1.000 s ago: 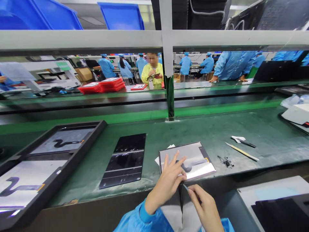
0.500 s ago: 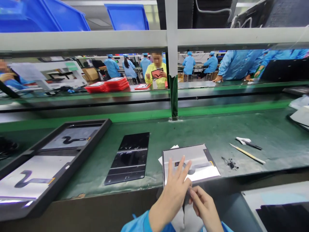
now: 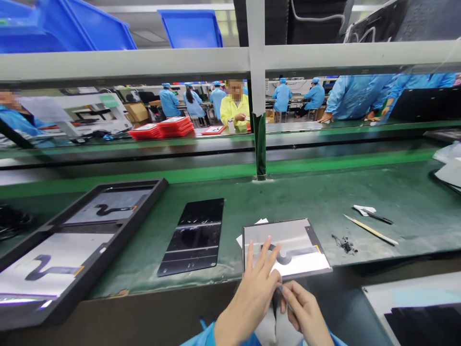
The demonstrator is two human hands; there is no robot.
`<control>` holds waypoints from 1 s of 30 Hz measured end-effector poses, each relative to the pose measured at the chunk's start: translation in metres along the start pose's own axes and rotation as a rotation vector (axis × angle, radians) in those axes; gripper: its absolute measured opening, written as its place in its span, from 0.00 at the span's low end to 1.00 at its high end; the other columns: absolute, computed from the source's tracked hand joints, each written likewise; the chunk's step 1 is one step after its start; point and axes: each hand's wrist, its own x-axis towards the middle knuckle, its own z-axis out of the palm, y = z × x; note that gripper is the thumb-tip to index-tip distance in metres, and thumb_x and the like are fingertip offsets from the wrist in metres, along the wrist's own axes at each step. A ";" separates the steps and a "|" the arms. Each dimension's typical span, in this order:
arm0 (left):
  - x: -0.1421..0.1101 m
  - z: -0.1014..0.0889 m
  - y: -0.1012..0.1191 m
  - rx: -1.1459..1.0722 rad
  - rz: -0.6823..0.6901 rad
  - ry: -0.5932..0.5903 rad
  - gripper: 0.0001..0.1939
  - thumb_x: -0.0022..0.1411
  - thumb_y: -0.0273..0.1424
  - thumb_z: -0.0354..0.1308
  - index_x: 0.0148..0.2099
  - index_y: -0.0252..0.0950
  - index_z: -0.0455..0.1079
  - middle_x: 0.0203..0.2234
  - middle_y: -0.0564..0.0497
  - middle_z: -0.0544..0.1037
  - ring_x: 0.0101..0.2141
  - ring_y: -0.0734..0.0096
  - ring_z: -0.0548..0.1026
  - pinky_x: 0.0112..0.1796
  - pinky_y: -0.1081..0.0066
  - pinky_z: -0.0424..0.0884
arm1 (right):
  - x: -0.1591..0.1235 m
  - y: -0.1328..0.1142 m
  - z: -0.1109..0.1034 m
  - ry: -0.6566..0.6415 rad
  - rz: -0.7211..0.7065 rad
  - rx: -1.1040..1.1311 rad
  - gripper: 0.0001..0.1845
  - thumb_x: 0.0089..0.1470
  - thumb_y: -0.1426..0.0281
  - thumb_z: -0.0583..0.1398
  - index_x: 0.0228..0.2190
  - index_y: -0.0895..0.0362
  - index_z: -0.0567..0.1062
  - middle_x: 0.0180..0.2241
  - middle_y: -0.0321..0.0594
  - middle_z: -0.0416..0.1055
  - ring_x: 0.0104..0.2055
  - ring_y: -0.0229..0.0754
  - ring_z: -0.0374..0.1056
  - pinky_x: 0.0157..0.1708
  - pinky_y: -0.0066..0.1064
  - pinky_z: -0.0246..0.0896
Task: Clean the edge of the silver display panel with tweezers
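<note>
A display panel (image 3: pixel 306 235) with a silvery back and a dark curved flex cable (image 3: pixel 284 254) lies at the bench's front edge, its near side overhanging. My left hand (image 3: pixel 257 278) rests on the panel's left part, fingers spread, partly covering the cable. Just in front of the panel's near edge, my right hand (image 3: pixel 302 305) pinches close to my left thumb. What sits between its fingertips is too small to make out. White paper (image 3: pixel 239 240) sticks out from under the panel's left side.
Left of the panel lies a black glass screen (image 3: pixel 194 235). A black tray (image 3: pixel 118 226) holds two more panels. To the right are black scraps (image 3: pixel 345 244), a yellow-handled pointed tool (image 3: pixel 370 229) and dark tweezers (image 3: pixel 378 216). A post (image 3: pixel 260 144) rises behind.
My left hand has slid slightly back toward me, uncovering more of the cable. My right hand stays pinched at the near edge. Across the bench, the person in yellow has lowered a tablet-like piece.
</note>
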 end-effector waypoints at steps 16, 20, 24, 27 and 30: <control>-0.047 0.005 -0.033 -0.152 -0.135 0.118 0.32 0.69 0.30 0.56 0.71 0.37 0.50 0.63 0.41 0.66 0.64 0.57 0.62 0.59 0.54 0.67 | -0.003 0.000 -0.002 -0.016 0.210 0.173 0.34 0.41 0.39 0.66 0.27 0.59 0.73 0.14 0.22 0.49 0.14 0.24 0.34 0.14 0.21 0.25; -0.045 0.007 -0.032 -0.159 -0.135 0.142 0.30 0.68 0.25 0.53 0.70 0.35 0.52 0.63 0.40 0.66 0.64 0.56 0.62 0.59 0.52 0.67 | -0.005 -0.006 -0.006 -0.008 0.246 0.167 0.34 0.40 0.39 0.66 0.27 0.59 0.73 0.14 0.21 0.49 0.14 0.24 0.35 0.14 0.20 0.27; -0.045 0.007 -0.031 -0.155 -0.140 0.170 0.30 0.67 0.28 0.55 0.69 0.35 0.53 0.62 0.39 0.68 0.63 0.55 0.63 0.59 0.51 0.67 | -0.007 -0.011 -0.008 0.018 0.234 0.158 0.34 0.40 0.39 0.66 0.27 0.59 0.73 0.14 0.21 0.49 0.14 0.24 0.35 0.14 0.21 0.27; -0.044 0.007 -0.029 -0.151 -0.146 0.180 0.32 0.67 0.30 0.57 0.69 0.36 0.53 0.61 0.40 0.69 0.63 0.55 0.64 0.59 0.53 0.67 | -0.009 -0.017 -0.009 0.042 0.228 0.142 0.34 0.40 0.39 0.67 0.27 0.59 0.73 0.14 0.21 0.49 0.15 0.24 0.35 0.14 0.21 0.27; -0.043 0.008 -0.028 -0.160 -0.160 0.190 0.32 0.67 0.30 0.57 0.70 0.37 0.52 0.61 0.40 0.69 0.63 0.55 0.64 0.60 0.53 0.67 | -0.012 -0.024 -0.010 0.079 0.213 0.128 0.33 0.41 0.39 0.66 0.26 0.58 0.73 0.15 0.22 0.49 0.15 0.25 0.34 0.15 0.22 0.27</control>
